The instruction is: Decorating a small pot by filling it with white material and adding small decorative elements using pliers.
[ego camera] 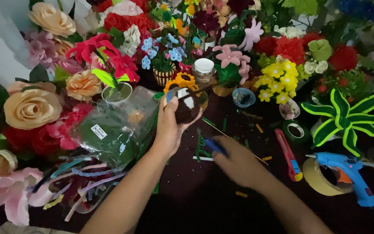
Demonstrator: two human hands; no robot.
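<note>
Left hand (169, 125) cups dark round pot (189, 106) with white patches.

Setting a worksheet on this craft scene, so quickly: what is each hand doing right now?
Left hand: closed around a dark round pot, held up.
Right hand: blurred, closed on a blue tool over the dark table.

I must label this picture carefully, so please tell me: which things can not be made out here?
- Right hand: motion-blurred in the head view; the blue thing at its fingers cannot be identified.
- Left hand: holds a dark round object; its material is unclear in the dim light.
- Clear bag: glare hides the green contents.
- Pale flower: cut off by the left edge.
</note>
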